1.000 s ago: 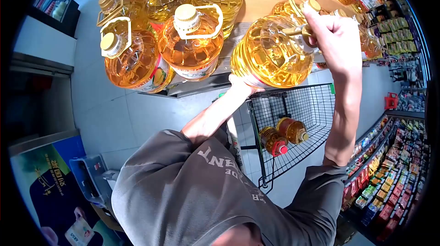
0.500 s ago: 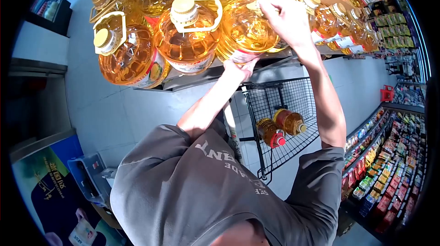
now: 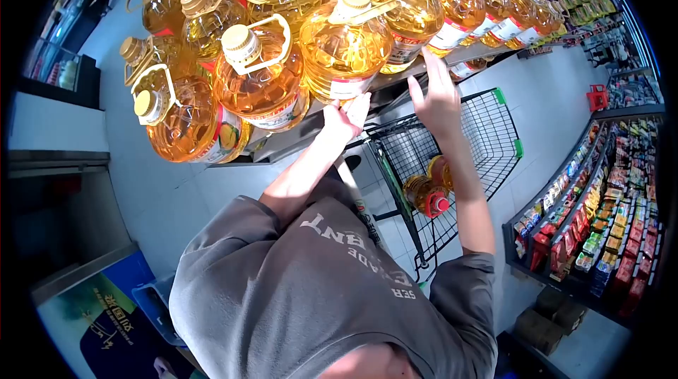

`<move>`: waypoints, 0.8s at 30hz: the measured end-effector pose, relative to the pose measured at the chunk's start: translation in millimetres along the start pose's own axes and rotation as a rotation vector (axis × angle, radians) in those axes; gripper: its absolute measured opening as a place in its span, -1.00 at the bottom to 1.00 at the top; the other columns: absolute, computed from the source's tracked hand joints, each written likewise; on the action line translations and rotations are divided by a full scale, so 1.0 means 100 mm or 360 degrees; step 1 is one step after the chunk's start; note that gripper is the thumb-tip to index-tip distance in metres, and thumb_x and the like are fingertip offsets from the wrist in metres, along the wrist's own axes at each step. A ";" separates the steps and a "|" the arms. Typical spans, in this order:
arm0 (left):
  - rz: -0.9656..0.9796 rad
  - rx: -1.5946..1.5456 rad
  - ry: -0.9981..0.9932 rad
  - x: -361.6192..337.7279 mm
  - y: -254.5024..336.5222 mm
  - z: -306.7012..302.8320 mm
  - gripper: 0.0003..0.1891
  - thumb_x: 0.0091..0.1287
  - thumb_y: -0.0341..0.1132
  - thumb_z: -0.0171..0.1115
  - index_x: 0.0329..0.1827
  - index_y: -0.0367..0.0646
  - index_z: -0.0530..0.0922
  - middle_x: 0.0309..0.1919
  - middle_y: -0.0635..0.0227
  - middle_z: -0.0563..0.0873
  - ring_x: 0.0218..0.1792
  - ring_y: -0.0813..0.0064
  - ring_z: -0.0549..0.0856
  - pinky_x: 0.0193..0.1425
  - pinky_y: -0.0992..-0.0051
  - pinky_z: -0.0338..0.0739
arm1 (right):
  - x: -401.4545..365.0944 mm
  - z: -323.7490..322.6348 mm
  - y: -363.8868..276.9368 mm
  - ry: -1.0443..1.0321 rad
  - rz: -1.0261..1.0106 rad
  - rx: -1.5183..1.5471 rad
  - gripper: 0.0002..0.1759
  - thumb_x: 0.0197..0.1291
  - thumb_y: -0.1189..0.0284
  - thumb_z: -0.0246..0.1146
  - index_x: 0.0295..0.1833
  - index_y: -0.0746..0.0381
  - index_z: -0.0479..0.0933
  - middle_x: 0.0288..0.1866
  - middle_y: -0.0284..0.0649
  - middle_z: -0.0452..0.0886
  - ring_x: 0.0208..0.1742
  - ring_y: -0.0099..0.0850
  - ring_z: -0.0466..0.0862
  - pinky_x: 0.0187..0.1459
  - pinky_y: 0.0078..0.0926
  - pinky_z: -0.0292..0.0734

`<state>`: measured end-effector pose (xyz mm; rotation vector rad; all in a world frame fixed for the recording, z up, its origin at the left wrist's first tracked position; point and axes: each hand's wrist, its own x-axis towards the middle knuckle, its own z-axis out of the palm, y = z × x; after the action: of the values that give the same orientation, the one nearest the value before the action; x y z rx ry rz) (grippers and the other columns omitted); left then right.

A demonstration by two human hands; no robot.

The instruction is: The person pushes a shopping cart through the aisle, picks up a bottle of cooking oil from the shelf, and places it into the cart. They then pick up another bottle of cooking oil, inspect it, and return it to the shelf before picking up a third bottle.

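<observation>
A large bottle of golden cooking oil (image 3: 345,50) with a cream cap and handle stands at the shelf front. My left hand (image 3: 345,119) is at its base, fingers stretched and touching the lower edge near the label. My right hand (image 3: 439,100) is off the bottle, fingers apart and holding nothing, just below another oil bottle (image 3: 407,22). To the left stands a darker amber oil bottle (image 3: 261,93), with one more bottle (image 3: 187,121) beside it at the corner.
Below the shelf is a wire shopping cart (image 3: 487,125) with two oil bottles lying inside, one red-capped bottle (image 3: 427,195) nearest. More bottles (image 3: 452,19) line the shelf to the right. Racks of packets (image 3: 600,231) stand at far right, with brown boxes (image 3: 547,319) beside them.
My right hand has let go of the bottle's top and moved down and away from it. My left hand stays at the base. The view has shifted, showing more of the shelf.
</observation>
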<state>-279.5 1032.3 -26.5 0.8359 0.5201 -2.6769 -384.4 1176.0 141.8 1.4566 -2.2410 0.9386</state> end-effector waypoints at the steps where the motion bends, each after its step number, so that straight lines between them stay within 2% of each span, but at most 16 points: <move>1: -0.0014 0.0020 -0.0061 0.02 0.01 -0.09 -0.52 0.47 -0.13 -0.25 0.12 -0.36 0.46 0.05 0.01 0.67 0.05 0.01 0.69 0.10 0.18 0.68 | -0.22 0.00 0.08 -0.0095 0.0185 -0.0099 -0.36 0.19 0.42 0.27 0.38 0.32 0.29 0.27 0.08 0.46 0.24 0.03 0.51 0.21 -0.19 0.46; 2: -0.0028 0.0043 -0.0049 0.00 -0.02 -0.10 -0.52 0.47 -0.13 -0.25 0.12 -0.36 0.46 0.05 0.01 0.67 0.05 0.01 0.69 0.10 0.18 0.68 | -0.49 0.02 0.21 -0.0056 0.0205 -0.0051 -0.36 0.21 0.41 0.26 0.38 0.32 0.27 0.24 0.13 0.48 0.19 0.05 0.54 0.16 -0.18 0.49; 3: 0.0034 0.0196 -0.0033 -0.05 -0.08 -0.10 -0.50 0.48 -0.13 -0.29 0.14 -0.37 0.48 0.06 0.01 0.67 0.07 0.08 0.70 0.12 0.20 0.66 | -0.76 -0.02 0.24 -0.0130 0.0408 0.0003 -0.36 0.24 0.39 0.25 0.39 0.33 0.25 0.21 0.16 0.49 0.13 0.05 0.57 0.09 -0.19 0.52; 4: 0.0095 0.0351 -0.0017 -0.11 -0.14 -0.10 -0.48 0.49 -0.14 -0.32 0.15 -0.37 0.50 0.07 0.01 0.68 0.08 0.15 0.70 0.15 0.22 0.63 | -1.06 0.02 0.31 -0.0060 0.0600 0.0105 -0.39 0.25 0.37 0.24 0.37 0.35 0.28 0.15 0.16 0.54 0.06 0.03 0.62 0.04 -0.19 0.54; 5: 0.0155 0.0476 0.0028 -0.23 -0.26 -0.05 -0.56 0.44 -0.23 -0.25 0.11 -0.32 0.53 0.06 0.05 0.70 0.06 0.15 0.70 0.10 0.25 0.65 | -1.35 0.02 0.33 -0.0066 0.0812 0.0117 -0.41 0.26 0.37 0.23 0.35 0.37 0.30 0.10 0.15 0.58 0.03 0.01 0.64 0.02 -0.20 0.55; 7: -0.0012 0.0617 -0.0090 -0.24 -0.38 -0.15 -0.60 0.43 -0.25 -0.20 0.07 -0.30 0.54 0.07 0.07 0.69 0.04 0.16 0.71 0.06 0.27 0.66 | -1.95 0.00 0.31 -0.0059 0.1161 0.0114 -0.47 0.26 0.38 0.22 0.29 0.39 0.36 -0.03 0.10 0.66 -0.07 -0.03 0.69 -0.02 -0.22 0.57; 9: -0.0068 0.1069 -0.0177 -0.30 -0.59 -0.23 -0.63 0.46 -0.24 -0.15 0.12 -0.28 0.49 0.06 0.10 0.70 -0.02 0.23 0.73 0.04 0.33 0.67 | -2.48 -0.02 0.12 0.0068 0.1385 0.0248 -0.50 0.26 0.41 0.23 0.27 0.36 0.38 -0.04 0.13 0.66 -0.03 -0.02 0.70 0.01 -0.20 0.57; 11: -0.0152 0.1590 -0.0238 -0.45 -0.80 -0.31 -0.63 0.50 -0.19 -0.13 0.15 -0.26 0.47 0.05 0.13 0.70 -0.04 0.27 0.73 0.04 0.38 0.65 | -3.09 0.02 -0.07 0.0117 0.1526 0.0076 -0.50 0.24 0.42 0.23 0.27 0.37 0.39 0.04 0.14 0.63 0.04 0.04 0.65 0.08 -0.17 0.53; 13: -0.0526 0.1751 -0.0262 -0.37 -0.91 -0.54 -0.61 0.51 -0.14 -0.11 0.17 -0.25 0.46 0.06 0.15 0.69 -0.04 0.29 0.74 0.06 0.42 0.64 | -3.51 0.00 -0.38 0.0102 0.1634 -0.0143 -0.46 0.19 0.41 0.25 0.28 0.37 0.39 0.17 0.13 0.55 0.20 0.03 0.55 0.20 -0.16 0.44; 15: -0.0728 0.2087 -0.0381 -0.35 -1.00 -0.80 -0.62 0.52 -0.13 -0.07 0.14 -0.25 0.49 0.03 0.16 0.71 0.01 0.33 0.72 0.07 0.41 0.61 | -3.76 0.02 -0.69 0.0100 0.1716 -0.0398 -0.41 0.14 0.40 0.26 0.30 0.36 0.39 0.27 0.11 0.47 0.31 0.02 0.44 0.30 -0.13 0.33; 16: -0.0721 0.2327 -0.0442 -0.41 -1.03 -0.88 -0.63 0.51 -0.13 -0.03 0.11 -0.24 0.52 0.01 0.17 0.71 0.00 0.37 0.71 0.06 0.43 0.60 | -3.81 0.01 -0.85 0.0153 0.1776 -0.0411 -0.39 0.13 0.39 0.27 0.31 0.34 0.38 0.37 0.10 0.37 0.36 0.03 0.38 0.34 -0.11 0.28; 17: -0.0855 0.2633 -0.0543 -0.45 -1.16 -0.99 -0.65 0.51 -0.13 0.01 0.08 -0.23 0.54 -0.01 0.19 0.72 0.00 0.41 0.71 0.06 0.45 0.58 | -3.79 0.04 -1.08 0.0259 0.1859 -0.0576 -0.38 0.10 0.41 0.27 0.32 0.32 0.38 0.43 0.08 0.31 0.35 0.05 0.38 0.33 -0.09 0.28; 19: -0.0742 0.2886 -0.0681 -0.45 -1.32 -1.06 -0.72 0.51 -0.18 0.06 0.03 -0.18 0.59 -0.06 0.29 0.74 -0.09 0.57 0.68 0.03 0.53 0.54 | -3.74 0.06 -1.14 0.0342 0.1938 -0.0680 -0.36 0.08 0.42 0.25 0.33 0.27 0.39 0.48 0.03 0.26 0.35 0.07 0.38 0.31 -0.10 0.30; 21: -0.0777 0.3070 -0.0918 -0.42 -1.42 -0.96 -0.72 0.52 -0.21 0.03 0.02 -0.21 0.60 -0.08 0.31 0.74 -0.10 0.59 0.67 0.02 0.55 0.53 | -3.73 0.08 -1.11 0.0432 0.2111 -0.0725 -0.38 0.07 0.42 0.23 0.33 0.23 0.40 0.48 -0.02 0.27 0.35 0.04 0.39 0.27 -0.13 0.35; 22: -0.0731 0.3207 -0.1142 -0.41 -1.44 -0.88 -0.73 0.51 -0.23 0.04 0.02 -0.24 0.60 -0.10 0.31 0.74 -0.11 0.57 0.68 0.00 0.57 0.52 | -3.67 0.03 -1.08 0.0502 0.2139 -0.0730 -0.42 0.08 0.40 0.22 0.29 0.22 0.44 0.47 -0.07 0.31 0.35 -0.03 0.41 0.21 -0.17 0.44; 24: -0.0458 0.3533 -0.1392 -0.30 -1.39 -0.78 -0.76 0.48 -0.28 0.09 -0.01 -0.23 0.63 -0.10 0.29 0.74 -0.14 0.53 0.70 -0.07 0.54 0.55 | -3.67 0.00 -1.05 0.0507 0.2169 -0.0773 -0.43 0.08 0.39 0.22 0.28 0.22 0.45 0.46 -0.10 0.32 0.35 -0.07 0.42 0.19 -0.19 0.47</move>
<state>-270.1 1194.3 -33.5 -0.3977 -2.8082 -2.2609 -130.2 1402.5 -31.3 -0.5555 -2.7289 0.6890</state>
